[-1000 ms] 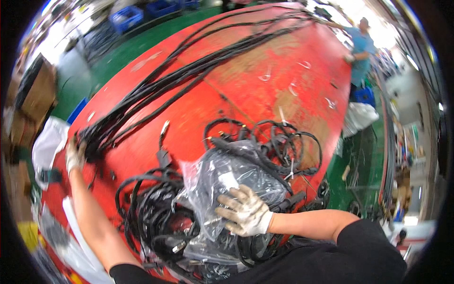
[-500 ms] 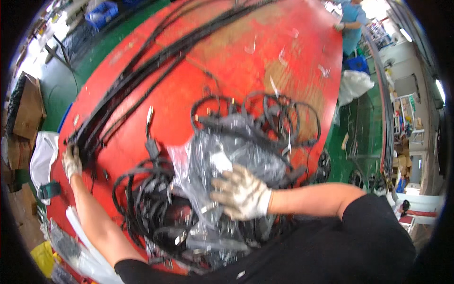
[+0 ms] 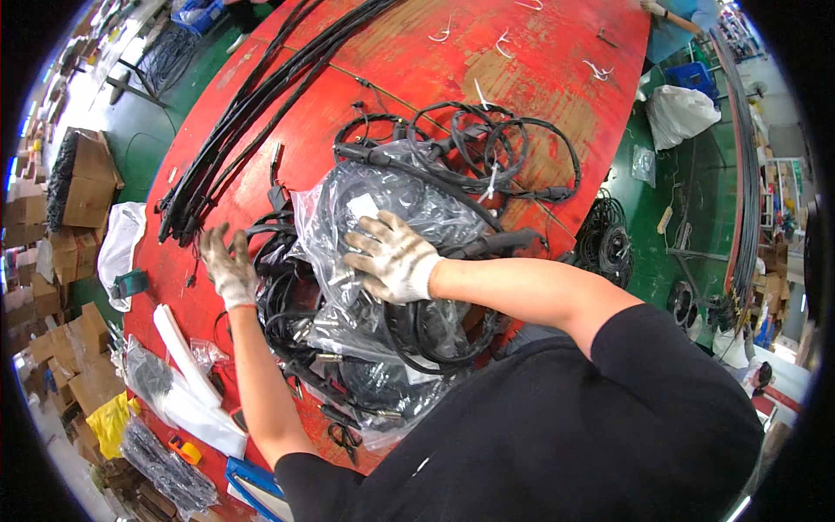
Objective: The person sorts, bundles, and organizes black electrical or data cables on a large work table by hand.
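Note:
My right hand (image 3: pixel 393 256), in a soiled white work glove, rests with fingers spread on a clear plastic bag (image 3: pixel 348 178) of coiled black cable. A white label (image 3: pixel 363 206) shows just beyond its fingertips. My left hand (image 3: pixel 229 268), gloved alike, is raised with its fingers apart and holds nothing. It is close to the near ends of a long bundle of black cables (image 3: pixel 252 109) that runs away across the red table (image 3: pixel 417 83). Between and below my hands more bagged cables (image 3: pixel 374 387) with metal connectors lie in a pile. Black cable loops (image 3: pixel 557 148) lie beyond the bag.
White tubing (image 3: pixel 187 357), an orange tape measure (image 3: pixel 184 450) and a blue-edged item (image 3: pixel 252 487) lie at the lower left. Cardboard boxes (image 3: pixel 87 187) stand left of the table. Several white ties (image 3: pixel 502 43) are scattered farther up. Another person's sleeve (image 3: pixel 674 30) shows at the far right.
My left hand has come off the cable bundle's end and moved right, fingers apart. My right hand stays on the bag. The view has shifted, showing more of the table's near side.

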Available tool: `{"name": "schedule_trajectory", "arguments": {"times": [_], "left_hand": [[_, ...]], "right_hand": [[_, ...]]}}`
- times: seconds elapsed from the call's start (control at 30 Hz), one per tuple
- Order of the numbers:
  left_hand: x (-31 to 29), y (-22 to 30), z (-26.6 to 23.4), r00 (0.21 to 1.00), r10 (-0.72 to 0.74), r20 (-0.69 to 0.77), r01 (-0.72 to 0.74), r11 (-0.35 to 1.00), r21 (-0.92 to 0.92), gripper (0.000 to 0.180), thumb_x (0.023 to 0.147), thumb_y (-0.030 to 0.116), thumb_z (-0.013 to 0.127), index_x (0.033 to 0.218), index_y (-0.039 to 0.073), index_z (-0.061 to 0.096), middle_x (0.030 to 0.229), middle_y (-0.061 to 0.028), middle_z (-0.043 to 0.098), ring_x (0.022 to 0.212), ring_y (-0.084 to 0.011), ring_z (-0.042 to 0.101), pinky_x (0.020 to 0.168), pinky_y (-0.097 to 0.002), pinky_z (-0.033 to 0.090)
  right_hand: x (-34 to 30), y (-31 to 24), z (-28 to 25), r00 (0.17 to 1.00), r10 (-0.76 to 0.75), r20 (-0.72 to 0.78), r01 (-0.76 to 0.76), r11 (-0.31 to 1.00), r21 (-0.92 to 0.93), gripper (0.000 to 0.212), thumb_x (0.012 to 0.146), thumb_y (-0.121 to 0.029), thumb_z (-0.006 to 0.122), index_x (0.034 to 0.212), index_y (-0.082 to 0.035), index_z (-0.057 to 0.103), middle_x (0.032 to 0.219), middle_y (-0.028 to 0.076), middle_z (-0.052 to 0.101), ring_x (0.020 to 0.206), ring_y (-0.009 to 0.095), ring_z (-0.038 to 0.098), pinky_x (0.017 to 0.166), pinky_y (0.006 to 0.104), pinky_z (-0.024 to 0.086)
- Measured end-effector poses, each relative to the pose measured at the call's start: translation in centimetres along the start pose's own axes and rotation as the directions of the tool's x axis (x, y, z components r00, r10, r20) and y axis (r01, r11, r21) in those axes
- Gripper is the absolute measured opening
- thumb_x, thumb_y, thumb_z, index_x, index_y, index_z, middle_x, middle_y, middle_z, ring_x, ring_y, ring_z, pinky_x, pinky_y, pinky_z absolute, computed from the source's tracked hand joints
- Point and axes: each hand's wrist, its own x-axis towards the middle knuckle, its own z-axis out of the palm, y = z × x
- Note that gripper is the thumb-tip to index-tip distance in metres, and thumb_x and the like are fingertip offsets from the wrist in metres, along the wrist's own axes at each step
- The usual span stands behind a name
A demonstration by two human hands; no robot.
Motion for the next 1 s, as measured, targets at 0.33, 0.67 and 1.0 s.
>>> {"name": "schedule_trajectory", "arguments": {"times": [0.33, 0.67, 1.0], "left_hand": [[-25.4, 12.4, -15.0, 0.892, -0.429, -0.146, 0.431, 0.902, -0.015, 0.043, 0.101, 0.039, 0.062, 0.123, 0.003, 0.065, 0.132, -0.0228, 0.058, 0.12, -0.0392, 0.058, 0.102, -0.0474, 0.048], [-40.4, 25.4, -14.0, 0.823, -0.467, -0.325, 0.516, 0.853, 0.082, 0.04, 0.101, 0.036, 0.063, 0.12, 0.0, 0.066, 0.125, -0.0191, 0.062, 0.114, -0.0348, 0.06, 0.101, -0.0462, 0.047], [-35.7, 37.4, -10.6, 0.894, -0.395, -0.21, 0.407, 0.913, 0.015, 0.036, 0.101, 0.031, 0.063, 0.12, 0.0, 0.065, 0.129, -0.0239, 0.055, 0.122, -0.0393, 0.054, 0.103, -0.05, 0.044]], "right_hand": [[-9.3, 14.2, -4.0, 0.755, 0.377, -0.536, -0.429, 0.903, 0.03, 0.044, 0.085, -0.027, 0.061, 0.127, -0.013, 0.063, 0.127, 0.014, 0.065, 0.125, 0.031, 0.057, 0.107, 0.048, 0.04], [-14.3, 23.5, -6.7, 0.995, 0.101, -0.022, -0.098, 0.988, 0.121, 0.033, 0.096, -0.034, 0.062, 0.124, -0.017, 0.07, 0.114, 0.015, 0.069, 0.11, 0.035, 0.065, 0.097, 0.0446, 0.051], [-15.8, 47.0, -25.2, 0.449, 0.871, -0.199, -0.128, 0.283, 0.95, 0.061, 0.1, -0.049, 0.058, 0.134, 0.002, 0.062, 0.135, 0.018, 0.066, 0.129, 0.027, 0.06, 0.104, 0.0348, 0.049]]}}
